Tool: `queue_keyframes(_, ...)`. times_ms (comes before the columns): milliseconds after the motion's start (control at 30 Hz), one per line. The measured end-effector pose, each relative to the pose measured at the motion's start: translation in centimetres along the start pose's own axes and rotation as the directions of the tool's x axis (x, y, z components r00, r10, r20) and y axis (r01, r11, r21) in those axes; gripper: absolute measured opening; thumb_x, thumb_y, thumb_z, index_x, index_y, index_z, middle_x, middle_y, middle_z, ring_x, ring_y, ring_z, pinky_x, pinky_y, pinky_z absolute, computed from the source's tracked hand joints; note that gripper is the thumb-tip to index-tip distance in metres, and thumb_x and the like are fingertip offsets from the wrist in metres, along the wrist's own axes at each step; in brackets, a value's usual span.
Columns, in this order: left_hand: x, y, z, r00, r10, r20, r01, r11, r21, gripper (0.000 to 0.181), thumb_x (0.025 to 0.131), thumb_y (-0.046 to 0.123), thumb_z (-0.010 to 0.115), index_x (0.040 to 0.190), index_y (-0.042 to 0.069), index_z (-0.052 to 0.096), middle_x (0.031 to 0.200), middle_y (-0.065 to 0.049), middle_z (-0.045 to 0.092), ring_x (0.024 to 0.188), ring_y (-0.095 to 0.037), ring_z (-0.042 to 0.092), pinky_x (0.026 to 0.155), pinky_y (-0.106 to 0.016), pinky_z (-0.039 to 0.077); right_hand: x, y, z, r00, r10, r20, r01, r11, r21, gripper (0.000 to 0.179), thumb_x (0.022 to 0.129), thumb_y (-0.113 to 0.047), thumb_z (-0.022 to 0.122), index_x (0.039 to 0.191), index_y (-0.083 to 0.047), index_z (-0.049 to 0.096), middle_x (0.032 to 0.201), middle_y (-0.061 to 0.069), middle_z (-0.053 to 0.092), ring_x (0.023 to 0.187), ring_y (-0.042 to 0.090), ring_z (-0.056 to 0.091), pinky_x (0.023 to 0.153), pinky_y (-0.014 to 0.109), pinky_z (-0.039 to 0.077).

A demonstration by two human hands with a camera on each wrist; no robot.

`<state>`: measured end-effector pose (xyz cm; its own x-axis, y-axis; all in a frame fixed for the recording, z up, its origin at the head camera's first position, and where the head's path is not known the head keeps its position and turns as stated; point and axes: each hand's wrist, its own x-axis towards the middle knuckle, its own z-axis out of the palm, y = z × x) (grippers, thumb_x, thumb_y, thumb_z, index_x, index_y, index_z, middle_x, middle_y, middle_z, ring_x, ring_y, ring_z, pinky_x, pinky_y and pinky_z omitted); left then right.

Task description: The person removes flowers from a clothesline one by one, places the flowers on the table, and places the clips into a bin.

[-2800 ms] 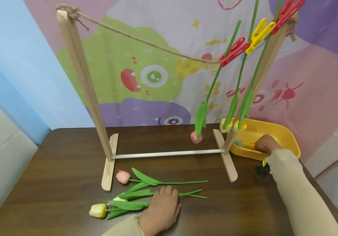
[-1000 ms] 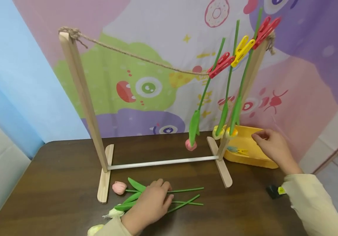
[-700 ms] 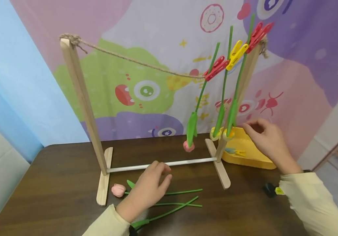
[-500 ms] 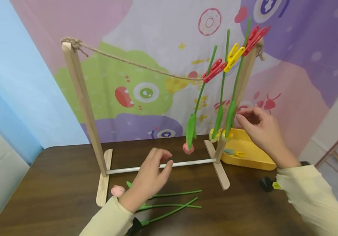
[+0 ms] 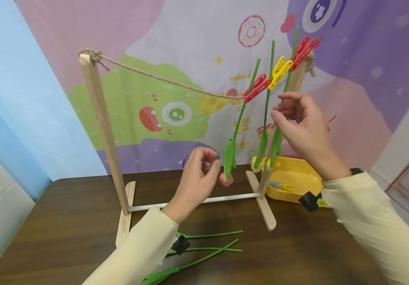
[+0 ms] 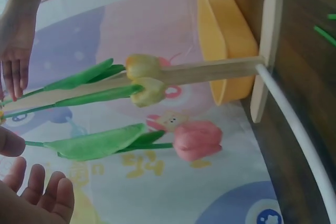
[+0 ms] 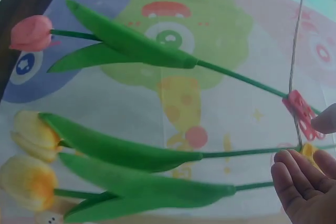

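My left hand (image 5: 197, 184) is raised over the stand's white bar, fingers loosely bent with nothing between them, just left of the hanging pink tulip (image 5: 226, 179). Higher up, my right hand (image 5: 308, 130) is loosely curved and holds nothing; its fingertips overlap the stems of two hanging yellow tulips (image 5: 273, 163). In the right wrist view those fingers (image 7: 294, 177) appear close by the yellow clothespin (image 7: 308, 153). A red clothespin (image 5: 257, 88), that yellow one and another red clothespin (image 5: 303, 52) fix the three tulips upside down on the rope (image 5: 172, 82).
The wooden stand (image 5: 106, 138) rises from the brown table (image 5: 65, 221). Behind its right foot is a yellow basin (image 5: 318, 186) with some clothespins (image 5: 281, 186). Loose tulip stems (image 5: 208, 257) lie at the front, partly under my left sleeve. A patterned cloth (image 5: 190, 31) hangs behind.
My right hand has left the basin and risen up beside the clothespins. My left hand has lifted off the tulips on the table and moved up towards the hanging pink one.
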<state>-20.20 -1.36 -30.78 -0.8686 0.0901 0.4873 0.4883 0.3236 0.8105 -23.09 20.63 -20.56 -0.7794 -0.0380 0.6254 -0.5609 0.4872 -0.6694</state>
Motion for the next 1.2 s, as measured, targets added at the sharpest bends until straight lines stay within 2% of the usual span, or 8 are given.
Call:
queue_keyframes(100,0.8,0.3,0.4,1.0,-0.016,-0.011,0.016,0.999,-0.036,0.017,0.091,0.012,0.053,0.106,0.004,0.052,0.105,-0.008,0.054,0.093,-0.018,0.054,0.08,-0.031,0.047,0.7,-0.5,0.4,1.0,-0.024,0.007,0.024,1.0,0.013,0.038,0.088,-0.011,0.062,0.124,-0.008,0.049,0.092,-0.013,0.058,0.087,0.003,0.058,0.079,0.015,0.044)
queue_keyframes(233,1.8,0.8,0.7,0.999,-0.041,-0.035,0.039,0.997,-0.072,0.019,0.091,0.013,0.053,0.108,0.003,0.053,0.106,-0.009,0.054,0.094,-0.019,0.056,0.082,-0.032,0.047,1.8,-1.3,0.4,0.999,-0.04,0.019,0.04,0.999,0.004,0.042,0.087,-0.012,0.062,0.126,-0.009,0.047,0.092,-0.011,0.058,0.086,0.004,0.058,0.079,0.015,0.044)
queue_keyframes(367,3.0,1.3,1.0,0.998,-0.05,-0.045,0.045,0.993,-0.113,0.02,0.092,0.013,0.052,0.108,0.003,0.053,0.106,-0.009,0.056,0.096,-0.02,0.056,0.083,-0.032,0.047,2.7,-2.3,0.3,0.997,-0.025,0.068,0.031,0.996,-0.084,0.046,0.087,-0.017,0.064,0.129,-0.012,0.047,0.091,-0.005,0.059,0.08,0.004,0.057,0.073,0.016,0.043)
queue_keyframes(567,5.0,2.1,1.6,0.997,-0.034,-0.069,0.022,0.986,-0.164,0.019,0.091,0.01,0.051,0.108,0.001,0.054,0.105,-0.012,0.057,0.096,-0.022,0.056,0.084,-0.033,0.048,3.6,-3.7,-0.2,0.987,0.023,0.157,0.013,0.974,-0.224,0.051,0.088,-0.026,0.061,0.135,-0.015,0.045,0.095,0.005,0.062,0.078,0.006,0.055,0.07,0.018,0.042)
queue_keyframes(733,6.3,2.8,2.0,0.996,-0.025,-0.082,0.01,0.983,-0.182,0.021,0.092,0.011,0.05,0.109,0.001,0.053,0.107,-0.013,0.057,0.098,-0.021,0.055,0.086,-0.032,0.047,4.3,-4.8,-0.5,0.968,0.068,0.24,0.013,0.947,-0.321,0.055,0.089,-0.03,0.059,0.139,-0.014,0.042,0.099,0.01,0.063,0.082,0.014,0.057,0.067,0.021,0.042)
queue_keyframes(933,7.3,3.1,2.4,0.997,-0.034,-0.072,0.021,0.984,-0.178,0.023,0.095,0.013,0.046,0.114,0.002,0.051,0.112,-0.012,0.055,0.102,-0.02,0.054,0.089,-0.031,0.045,5.1,-5.4,-0.7,0.927,0.169,0.335,-0.018,0.912,-0.409,0.06,0.09,-0.037,0.058,0.142,-0.014,0.038,0.108,0.014,0.064,0.092,0.023,0.06,0.071,0.031,0.044)
queue_keyframes(1033,7.7,3.2,2.7,0.997,-0.033,-0.065,0.021,0.983,-0.185,0.024,0.096,0.012,0.043,0.116,0.002,0.051,0.114,-0.012,0.055,0.104,-0.02,0.053,0.091,-0.03,0.044,5.4,-5.4,-0.9,0.922,0.188,0.337,-0.033,0.909,-0.416,0.056,0.091,-0.036,0.057,0.14,-0.014,0.042,0.107,0.014,0.064,0.088,0.02,0.061,0.069,0.029,0.044)
queue_keyframes(1200,8.0,3.5,3.1,1.0,-0.02,-0.022,0.014,0.977,-0.213,0.027,0.096,0.011,0.04,0.12,0.002,0.05,0.116,-0.013,0.056,0.105,-0.021,0.055,0.09,-0.03,0.045,5.6,-5.3,-1.4,0.934,0.191,0.302,-0.069,0.926,-0.372,0.045,0.09,-0.031,0.06,0.129,-0.01,0.053,0.094,0.009,0.067,0.069,0.005,0.059,0.058,0.021,0.043)
